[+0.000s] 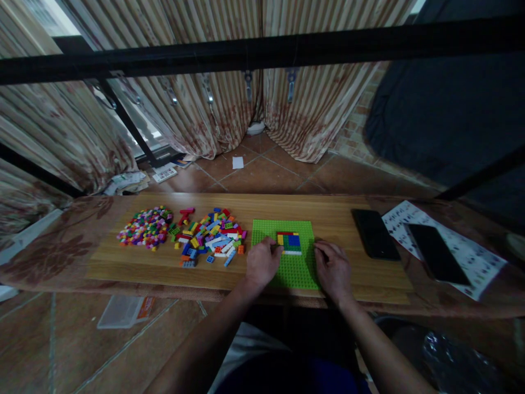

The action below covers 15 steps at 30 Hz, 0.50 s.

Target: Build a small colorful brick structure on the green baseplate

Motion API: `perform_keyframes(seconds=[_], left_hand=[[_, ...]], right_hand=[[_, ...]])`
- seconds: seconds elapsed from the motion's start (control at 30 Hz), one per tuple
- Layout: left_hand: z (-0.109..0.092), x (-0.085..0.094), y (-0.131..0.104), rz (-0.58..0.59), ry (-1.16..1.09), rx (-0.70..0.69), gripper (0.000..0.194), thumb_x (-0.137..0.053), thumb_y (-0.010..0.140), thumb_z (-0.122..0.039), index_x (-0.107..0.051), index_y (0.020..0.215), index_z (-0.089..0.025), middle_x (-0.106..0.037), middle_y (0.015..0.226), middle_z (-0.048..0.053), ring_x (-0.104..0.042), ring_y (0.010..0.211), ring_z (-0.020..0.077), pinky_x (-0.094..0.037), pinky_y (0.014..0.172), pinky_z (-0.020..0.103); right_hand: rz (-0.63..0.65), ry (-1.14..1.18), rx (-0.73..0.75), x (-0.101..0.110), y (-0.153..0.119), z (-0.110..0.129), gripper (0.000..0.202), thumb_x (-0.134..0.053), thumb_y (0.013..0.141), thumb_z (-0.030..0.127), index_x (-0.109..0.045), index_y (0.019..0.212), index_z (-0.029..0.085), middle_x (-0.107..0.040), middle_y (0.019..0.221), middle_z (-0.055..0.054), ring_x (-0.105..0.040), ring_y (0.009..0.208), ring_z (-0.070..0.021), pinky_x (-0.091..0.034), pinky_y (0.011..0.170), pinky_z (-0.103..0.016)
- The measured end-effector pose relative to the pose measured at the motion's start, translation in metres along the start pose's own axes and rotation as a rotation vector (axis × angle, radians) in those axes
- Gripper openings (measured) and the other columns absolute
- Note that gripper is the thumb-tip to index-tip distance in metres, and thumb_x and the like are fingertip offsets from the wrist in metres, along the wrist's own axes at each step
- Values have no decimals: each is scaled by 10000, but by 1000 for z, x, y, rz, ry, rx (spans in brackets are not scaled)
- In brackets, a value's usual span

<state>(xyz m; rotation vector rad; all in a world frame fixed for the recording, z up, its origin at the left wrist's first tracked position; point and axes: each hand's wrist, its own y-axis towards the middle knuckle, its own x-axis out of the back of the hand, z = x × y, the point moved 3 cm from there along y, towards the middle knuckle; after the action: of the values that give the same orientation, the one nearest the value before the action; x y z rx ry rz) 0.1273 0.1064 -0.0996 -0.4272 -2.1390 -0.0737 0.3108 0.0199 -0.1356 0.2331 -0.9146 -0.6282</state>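
A green studded baseplate (295, 273) lies on the wooden board, and on its upper middle sits a flat block of joined bricks (291, 242) in red, yellow, blue, green and white. My left hand (263, 261) rests over the plate's left part, its fingers bent together close to the left side of the joined bricks. At the plate's right edge is my right hand (332, 268), with thumb and fingers pinched together. Whatever either hand may hold is too small or hidden to make out.
Left of the plate lie a loose pile of larger bricks (217, 238) and a heap of tiny pieces (146, 227). A black phone (375, 233) is on the board's right; a second phone (438, 254) lies on a printed sheet (484, 262). A dark rail (229, 53) crosses beyond.
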Motion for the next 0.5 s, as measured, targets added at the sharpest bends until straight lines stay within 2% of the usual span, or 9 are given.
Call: perform_keyframes(seconds=[0.2, 0.5], left_hand=[[0, -1, 5, 18, 39, 70, 247, -587, 836, -415, -673, 948, -212, -723, 852, 50, -674, 821, 211, -474, 690, 278], [-4, 1, 3, 22, 58, 93, 243, -614, 827, -414, -672, 952, -214, -726, 873, 48, -676, 839, 206, -476, 697, 269]], right_hand=[[-2, -3, 6, -2, -1, -2, 269, -464, 898, 300, -692, 982, 186, -682, 1024, -112, -583, 970, -243, -464, 870, -428], [14, -7, 2, -1, -1, -2, 284, -456, 896, 311, -697, 989, 195, -681, 1032, -113, -588, 978, -254, -465, 882, -451]])
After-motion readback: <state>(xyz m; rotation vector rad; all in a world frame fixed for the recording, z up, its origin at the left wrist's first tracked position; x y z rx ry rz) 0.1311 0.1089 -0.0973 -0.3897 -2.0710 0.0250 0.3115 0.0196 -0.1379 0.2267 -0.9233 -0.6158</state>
